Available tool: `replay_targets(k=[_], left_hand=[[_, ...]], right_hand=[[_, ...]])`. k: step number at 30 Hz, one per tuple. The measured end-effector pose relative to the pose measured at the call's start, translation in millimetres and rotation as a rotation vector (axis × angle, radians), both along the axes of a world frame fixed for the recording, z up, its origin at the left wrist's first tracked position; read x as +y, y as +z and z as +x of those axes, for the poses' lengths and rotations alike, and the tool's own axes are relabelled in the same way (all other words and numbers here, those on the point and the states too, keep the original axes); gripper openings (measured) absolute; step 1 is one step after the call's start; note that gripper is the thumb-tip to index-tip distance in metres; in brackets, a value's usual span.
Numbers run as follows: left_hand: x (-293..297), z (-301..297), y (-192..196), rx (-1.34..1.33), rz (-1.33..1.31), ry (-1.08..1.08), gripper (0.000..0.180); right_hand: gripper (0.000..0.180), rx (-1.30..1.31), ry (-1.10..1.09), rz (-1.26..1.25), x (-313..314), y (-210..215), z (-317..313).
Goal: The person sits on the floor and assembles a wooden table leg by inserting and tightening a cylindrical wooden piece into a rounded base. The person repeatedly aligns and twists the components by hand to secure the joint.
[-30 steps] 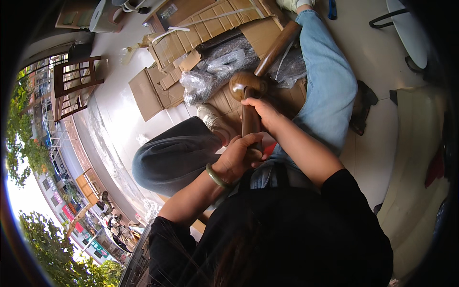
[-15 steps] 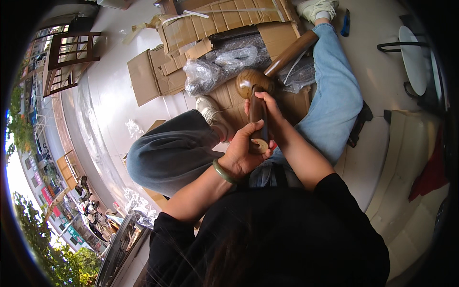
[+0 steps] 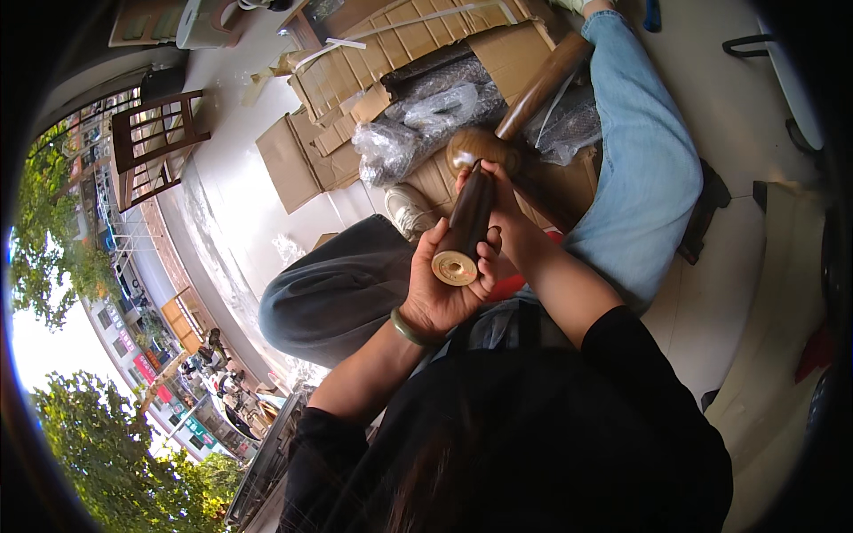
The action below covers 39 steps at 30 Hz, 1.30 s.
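Both my hands hold a dark brown wooden leg [image 3: 472,211]. Its pale, unfinished end face, with a hole in the middle, points up toward me. My left hand [image 3: 435,300], below a green bangle, cups that wider end with the fingers curled round it. The narrower far end is gripped by my right hand [image 3: 505,197], close to a round wooden hub [image 3: 473,146]. Whether the leg touches the hub is hidden by my fingers. A second wooden leg [image 3: 544,85] slants up and right from the hub, and a third dark leg [image 3: 546,204] runs down behind my right hand.
Between my legs lie opened cardboard [image 3: 413,49] and bubble-wrapped pieces [image 3: 391,147]. Something red [image 3: 506,286] shows under my hands. A wooden chair [image 3: 160,147] stands on the left. A blue-handled tool [image 3: 652,14] lies beyond my right foot. A dark piece [image 3: 706,211] rests right of my knee.
The held leg has tipped so its pale end faces me more fully, swinging slightly left. My left hand has shifted with it. The whole view has turned a little, and the red thing now shows.
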<state>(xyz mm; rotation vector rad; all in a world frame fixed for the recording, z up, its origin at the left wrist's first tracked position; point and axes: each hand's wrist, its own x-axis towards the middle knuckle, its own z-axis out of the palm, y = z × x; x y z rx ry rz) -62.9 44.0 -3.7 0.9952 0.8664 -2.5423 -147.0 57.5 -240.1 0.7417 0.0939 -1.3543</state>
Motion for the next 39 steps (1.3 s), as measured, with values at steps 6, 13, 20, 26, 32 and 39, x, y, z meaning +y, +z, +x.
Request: replay_targets(k=[6, 13, 20, 26, 32, 39], left_hand=[[1, -7, -1, -0.335, -0.262, -0.484, 0.032], [-8, -11, 5, -0.373, -0.358, -0.711, 0.032], [-11, -5, -7, -0.355, -0.372, -0.573, 0.034], [17, -18, -36, -0.142, -0.301, -0.139, 0.045], [32, -31, -69, -0.040, -0.268, 0.060, 0.048], [13, -43, -122, 0.124, -0.002, 0.465, 0.046]], right_hand=[[0.033, 0.184, 0.151, 0.237, 6, 48, -21], [0.041, 0.434, 0.588, 0.171, 27, 127, -35], [0.043, 0.295, 0.445, -0.059, 38, 130, -36], [0.040, 2.088, 0.428, 0.048, 51, 224, -59], [0.041, 3.323, 1.225, -0.751, 48, 294, -25], [0.054, 3.411, 2.058, -0.972, 14, 277, 8]])
